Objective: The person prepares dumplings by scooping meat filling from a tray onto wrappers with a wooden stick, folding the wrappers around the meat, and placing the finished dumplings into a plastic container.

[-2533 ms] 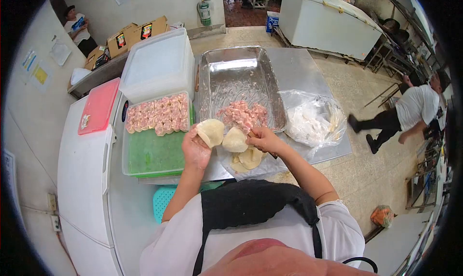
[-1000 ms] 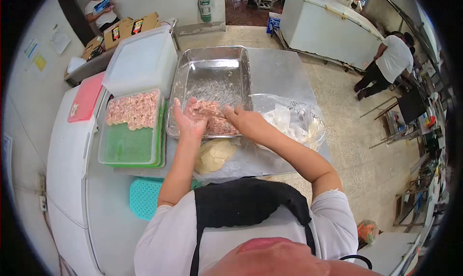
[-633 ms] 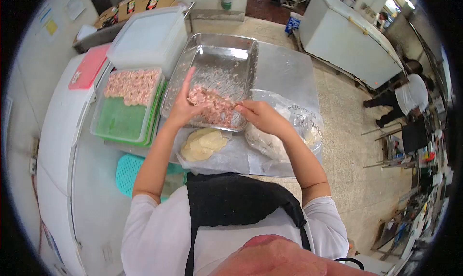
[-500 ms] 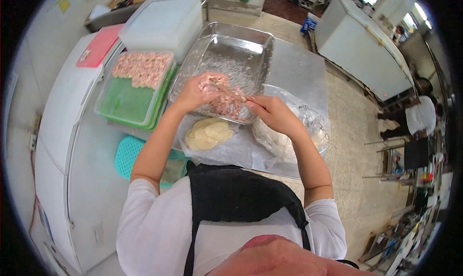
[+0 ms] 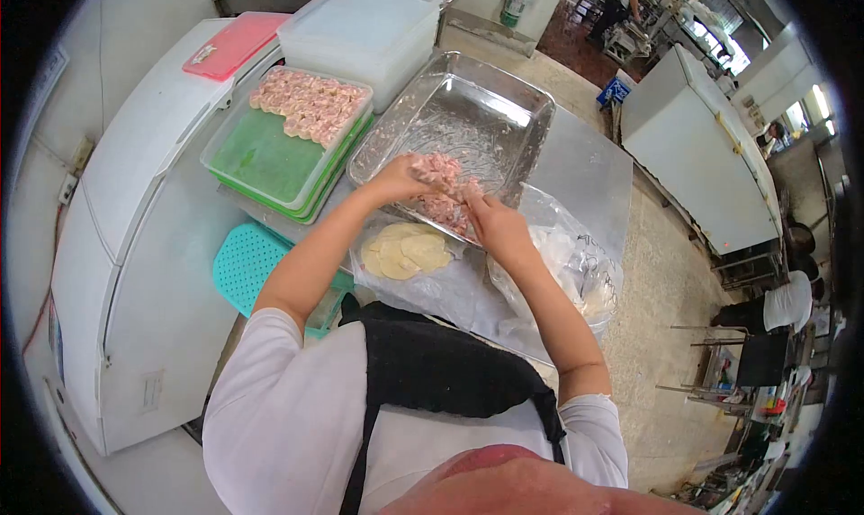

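My left hand (image 5: pixel 396 179), over the near left side of the metal tray (image 5: pixel 519 119), holds pinkish minced filling (image 5: pixel 437 170). My right hand (image 5: pixel 495 225) is closed at the tray's near edge, its fingertips against the filling; whether it grips a small tool is too small to tell. More filling lies in the tray below both hands. A stack of pale round wrappers (image 5: pixel 405 250) rests on a plastic sheet just in front of the tray. To the left, a clear container (image 5: pixel 261 169) with a green base holds rows of filled pieces (image 5: pixel 310 101).
Lidded white boxes (image 5: pixel 360 20) and a pink board (image 5: pixel 236 45) stand at the back left. A teal basket (image 5: pixel 247 268) is at the near left. A plastic bag (image 5: pixel 567 263) lies right of my right hand. Other people are in the right background.
The view has shifted, so the table items appear further right. My hands stay over the tray's near side, and my right hand has turned, its fingers pointing more toward the tray.
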Demonstrator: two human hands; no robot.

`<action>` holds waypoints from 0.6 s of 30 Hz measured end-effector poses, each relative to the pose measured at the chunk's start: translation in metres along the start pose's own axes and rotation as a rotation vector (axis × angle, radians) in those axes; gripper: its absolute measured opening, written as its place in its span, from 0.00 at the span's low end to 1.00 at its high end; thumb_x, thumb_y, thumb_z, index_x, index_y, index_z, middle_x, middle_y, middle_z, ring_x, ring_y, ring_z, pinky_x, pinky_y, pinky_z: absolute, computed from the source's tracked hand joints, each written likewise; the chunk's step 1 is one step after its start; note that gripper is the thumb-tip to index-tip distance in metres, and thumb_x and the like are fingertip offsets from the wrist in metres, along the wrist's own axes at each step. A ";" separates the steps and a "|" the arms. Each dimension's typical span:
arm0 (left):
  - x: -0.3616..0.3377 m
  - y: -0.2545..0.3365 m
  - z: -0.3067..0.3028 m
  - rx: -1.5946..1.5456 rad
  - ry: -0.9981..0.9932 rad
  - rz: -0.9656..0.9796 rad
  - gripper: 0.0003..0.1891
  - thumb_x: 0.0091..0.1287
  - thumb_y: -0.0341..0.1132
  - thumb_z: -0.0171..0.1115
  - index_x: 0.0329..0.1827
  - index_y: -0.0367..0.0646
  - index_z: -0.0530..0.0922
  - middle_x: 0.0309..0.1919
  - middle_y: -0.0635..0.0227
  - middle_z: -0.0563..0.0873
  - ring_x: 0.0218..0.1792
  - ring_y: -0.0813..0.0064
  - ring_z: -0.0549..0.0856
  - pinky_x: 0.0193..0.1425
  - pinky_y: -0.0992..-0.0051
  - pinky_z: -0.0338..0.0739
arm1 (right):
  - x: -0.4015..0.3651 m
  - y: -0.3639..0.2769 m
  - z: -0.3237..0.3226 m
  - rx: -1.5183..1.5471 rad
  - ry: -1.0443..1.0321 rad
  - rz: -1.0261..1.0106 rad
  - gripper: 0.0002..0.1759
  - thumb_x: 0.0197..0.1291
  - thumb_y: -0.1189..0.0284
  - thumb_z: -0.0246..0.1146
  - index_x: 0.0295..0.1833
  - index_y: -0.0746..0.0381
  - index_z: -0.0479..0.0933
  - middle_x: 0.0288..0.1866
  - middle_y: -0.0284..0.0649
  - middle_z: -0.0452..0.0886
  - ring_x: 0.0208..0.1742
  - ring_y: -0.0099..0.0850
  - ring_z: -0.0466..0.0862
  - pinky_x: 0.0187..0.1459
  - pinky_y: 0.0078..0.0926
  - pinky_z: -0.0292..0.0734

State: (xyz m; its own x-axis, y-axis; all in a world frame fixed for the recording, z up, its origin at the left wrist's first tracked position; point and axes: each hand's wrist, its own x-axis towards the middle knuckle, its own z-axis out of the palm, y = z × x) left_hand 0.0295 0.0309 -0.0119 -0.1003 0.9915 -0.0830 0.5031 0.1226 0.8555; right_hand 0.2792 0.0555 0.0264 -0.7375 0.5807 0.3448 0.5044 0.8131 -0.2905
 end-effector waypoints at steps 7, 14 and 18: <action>-0.034 0.036 -0.024 -0.037 -0.071 0.054 0.32 0.52 0.46 0.73 0.59 0.41 0.76 0.43 0.57 0.84 0.45 0.64 0.83 0.53 0.69 0.75 | -0.005 0.039 -0.023 -0.005 -0.208 0.311 0.15 0.65 0.64 0.56 0.52 0.60 0.79 0.42 0.50 0.83 0.45 0.46 0.83 0.44 0.41 0.77; -0.024 0.043 -0.023 0.011 -0.171 0.520 0.23 0.51 0.42 0.74 0.47 0.40 0.79 0.40 0.61 0.84 0.43 0.64 0.83 0.50 0.69 0.75 | -0.008 -0.005 -0.020 0.576 -0.082 0.058 0.16 0.63 0.65 0.61 0.52 0.62 0.78 0.45 0.50 0.83 0.44 0.49 0.82 0.45 0.35 0.77; -0.020 0.019 -0.021 0.169 -0.016 0.514 0.21 0.51 0.41 0.74 0.43 0.38 0.79 0.41 0.62 0.84 0.43 0.65 0.83 0.51 0.69 0.75 | -0.007 -0.004 -0.035 0.138 -0.086 0.017 0.13 0.64 0.64 0.59 0.50 0.58 0.79 0.37 0.46 0.81 0.38 0.47 0.82 0.38 0.41 0.77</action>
State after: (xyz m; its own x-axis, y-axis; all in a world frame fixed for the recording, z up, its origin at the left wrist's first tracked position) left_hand 0.0233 0.0123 0.0169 0.2077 0.9259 0.3157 0.6148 -0.3745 0.6941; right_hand 0.2978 0.0495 0.0567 -0.7681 0.5838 0.2629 0.4549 0.7865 -0.4176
